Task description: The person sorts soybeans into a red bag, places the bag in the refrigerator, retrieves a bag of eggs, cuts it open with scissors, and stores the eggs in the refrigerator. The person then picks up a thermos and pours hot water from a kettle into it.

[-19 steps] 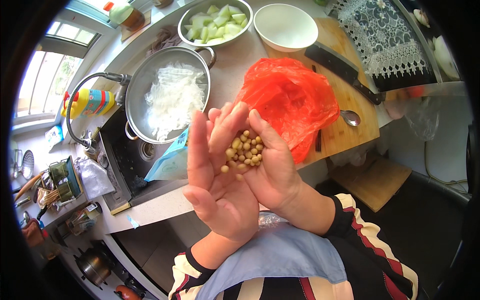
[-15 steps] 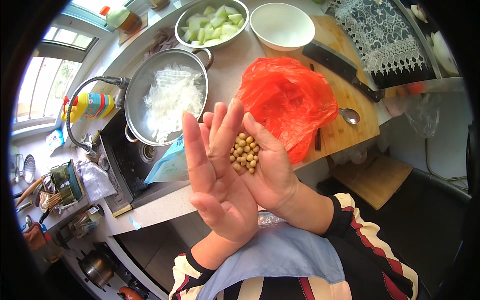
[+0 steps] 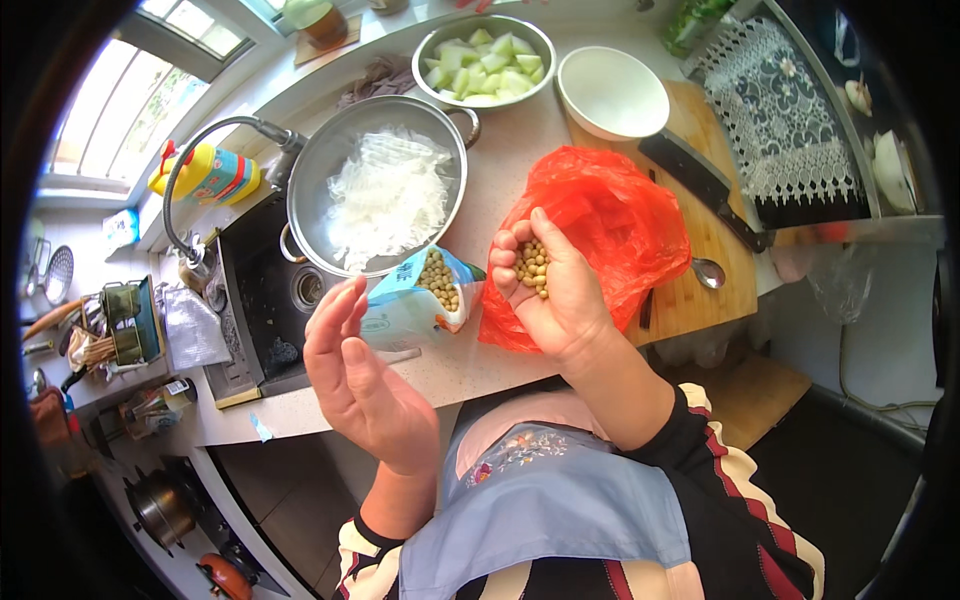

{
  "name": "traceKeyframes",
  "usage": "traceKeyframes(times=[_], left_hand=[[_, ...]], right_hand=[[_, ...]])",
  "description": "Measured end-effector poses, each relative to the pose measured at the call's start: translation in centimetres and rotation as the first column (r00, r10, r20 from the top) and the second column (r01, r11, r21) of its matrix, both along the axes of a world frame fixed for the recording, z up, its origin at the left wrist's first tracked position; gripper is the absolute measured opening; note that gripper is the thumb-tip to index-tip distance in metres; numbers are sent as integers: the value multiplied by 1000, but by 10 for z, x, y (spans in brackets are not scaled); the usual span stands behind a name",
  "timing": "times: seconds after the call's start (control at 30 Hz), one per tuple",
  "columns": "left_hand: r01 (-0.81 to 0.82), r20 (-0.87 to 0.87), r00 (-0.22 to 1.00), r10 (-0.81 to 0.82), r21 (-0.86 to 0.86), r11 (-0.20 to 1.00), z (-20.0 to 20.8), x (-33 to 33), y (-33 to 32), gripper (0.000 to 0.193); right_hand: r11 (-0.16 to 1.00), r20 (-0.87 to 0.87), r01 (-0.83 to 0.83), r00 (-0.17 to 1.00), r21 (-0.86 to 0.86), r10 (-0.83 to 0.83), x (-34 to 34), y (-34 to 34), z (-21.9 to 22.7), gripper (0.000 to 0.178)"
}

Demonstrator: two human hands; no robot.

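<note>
Cupped in my right hand (image 3: 565, 300) is a small heap of soybeans (image 3: 531, 266), the fingers curled round them. The hand hangs just in front of a crumpled red plastic bag (image 3: 630, 225). My left hand (image 3: 370, 385) is raised with nothing in it, its fingers spread slightly and the thumb apart. Close beyond it, an opened blue-and-clear bag (image 3: 400, 310) stands on the counter, more soybeans (image 3: 437, 283) showing at its mouth. A steel pot (image 3: 310, 205) behind that bag holds white, thin, tangled strands (image 3: 385, 195).
A bowl of pale green melon chunks (image 3: 484, 68) and a white bowl (image 3: 612, 92) stand at the back. A cleaver (image 3: 690, 170) and a spoon (image 3: 709, 273) lie on the wooden board (image 3: 705, 305). On the left are a sink (image 3: 262, 300), a faucet (image 3: 190, 160) and a yellow bottle (image 3: 222, 178).
My left hand has moved away from my right, down and to the left. My right hand has shifted rightward with the soybeans, its fingers curling more. The opened bag's mouth has come into sight.
</note>
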State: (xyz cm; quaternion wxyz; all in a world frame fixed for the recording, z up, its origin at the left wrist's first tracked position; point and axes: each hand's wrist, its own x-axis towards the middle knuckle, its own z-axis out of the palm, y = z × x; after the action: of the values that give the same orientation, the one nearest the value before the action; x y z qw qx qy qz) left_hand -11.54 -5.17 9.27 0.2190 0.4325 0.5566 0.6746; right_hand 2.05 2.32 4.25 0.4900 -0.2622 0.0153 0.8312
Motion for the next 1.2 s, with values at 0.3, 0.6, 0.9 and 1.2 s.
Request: traceKeyframes(times=[0.3,0.6,0.9,1.2], left_hand=[[-96,-836,511,-200,-287,953,-27,-33,10,23],[34,-754,619,-219,-252,967,-43,-53,12,13],[56,-723,667,-180,-193,980,-45,-55,12,7],[45,-720,674,-163,-180,983,-47,-55,13,8]], right_hand=[[995,17,-66,998,71,65,-50,13,28,33],[958,299,-8,951,288,-82,-74,13,20,35],[883,454,-66,874,465,-174,-80,11,8,38],[871,457,-110,878,480,-141,-76,11,6,40]])
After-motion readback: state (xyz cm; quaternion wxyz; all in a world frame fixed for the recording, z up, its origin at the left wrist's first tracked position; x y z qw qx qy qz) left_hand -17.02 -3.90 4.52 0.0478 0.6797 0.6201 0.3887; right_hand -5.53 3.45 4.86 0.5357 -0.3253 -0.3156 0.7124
